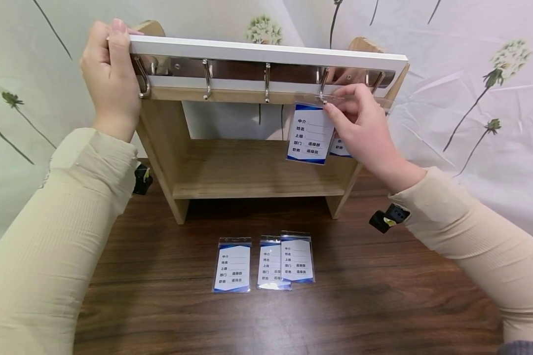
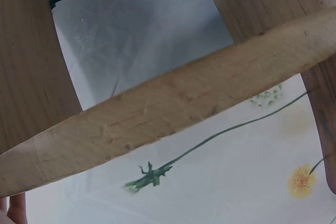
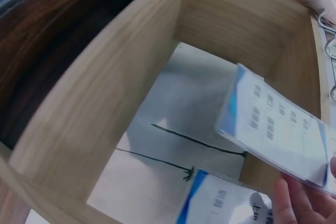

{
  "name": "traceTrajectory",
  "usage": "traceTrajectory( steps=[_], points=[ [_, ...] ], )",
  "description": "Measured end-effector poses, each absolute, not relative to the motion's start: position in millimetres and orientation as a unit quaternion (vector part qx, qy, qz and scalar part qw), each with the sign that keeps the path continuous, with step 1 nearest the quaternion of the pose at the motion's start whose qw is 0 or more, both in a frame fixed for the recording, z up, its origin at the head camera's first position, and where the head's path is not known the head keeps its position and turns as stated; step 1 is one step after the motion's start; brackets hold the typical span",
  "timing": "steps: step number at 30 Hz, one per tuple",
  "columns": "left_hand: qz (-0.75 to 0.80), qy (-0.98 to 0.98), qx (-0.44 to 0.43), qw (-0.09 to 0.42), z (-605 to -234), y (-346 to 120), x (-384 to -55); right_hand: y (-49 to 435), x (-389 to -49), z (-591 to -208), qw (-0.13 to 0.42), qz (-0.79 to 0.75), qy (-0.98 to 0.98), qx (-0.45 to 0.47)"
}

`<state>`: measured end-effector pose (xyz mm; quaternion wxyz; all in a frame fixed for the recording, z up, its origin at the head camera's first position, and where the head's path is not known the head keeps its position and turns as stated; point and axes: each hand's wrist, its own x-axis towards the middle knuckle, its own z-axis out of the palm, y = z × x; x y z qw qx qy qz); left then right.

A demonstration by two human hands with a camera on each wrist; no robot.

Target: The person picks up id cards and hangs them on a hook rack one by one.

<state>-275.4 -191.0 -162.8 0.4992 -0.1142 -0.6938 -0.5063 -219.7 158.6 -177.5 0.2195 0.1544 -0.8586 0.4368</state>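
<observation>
My left hand [image 1: 112, 81] grips the left end of a wooden hook rack [image 1: 266, 49], a white board with a shiny metal strip and several hooks. With thumb and fingers, my right hand [image 1: 364, 125] pinches the upper right of a clear badge holder [image 1: 311, 133], its card white and blue. The holder's top edge is right at the fourth hook [image 1: 324, 81]. Behind my right hand hangs a second badge holder [image 1: 341, 147], mostly hidden in the head view; the right wrist view shows more of this second badge holder [image 3: 226, 200].
On the dark wood table [image 1: 160, 305] lie a single badge holder [image 1: 232, 266] and, to its right, a badge holder [image 1: 270, 261] partly covered by another badge holder [image 1: 297, 259]. The rack's lower shelf [image 1: 257, 167] spans its side panels. A flower-printed cloth [image 1: 471, 123] stands behind.
</observation>
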Motion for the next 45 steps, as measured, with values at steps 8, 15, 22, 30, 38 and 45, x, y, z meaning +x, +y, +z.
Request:
traceTrajectory(
  steps=[8,15,22,30,38,45],
  points=[
    [-0.513,-0.691,-0.112,0.497,-162.2,-190.2,-274.7,164.0,-212.9,-193.4,0.243,0.462,-0.838,0.162],
    [-0.56,-0.683,-0.087,0.462,-160.2,-190.3,-277.1,171.5,-210.1,-202.4,0.238,0.491,-0.822,0.163],
    [-0.573,-0.685,-0.067,0.444,-158.2,-190.1,-276.6,177.1,-208.4,-211.4,0.242,0.518,-0.804,0.163],
    [-0.564,-0.692,-0.064,0.447,-157.8,-191.2,-275.5,182.7,-205.8,-226.9,0.225,0.583,-0.764,0.161],
    [-0.558,-0.693,-0.06,0.452,-156.1,-191.9,-276.2,185.9,-202.7,-237.3,0.209,0.609,-0.75,0.151],
    [-0.557,-0.696,-0.064,0.449,-158.1,-191.4,-276.2,186.7,-199.8,-246.5,0.185,0.627,-0.746,0.132]
  ],
)
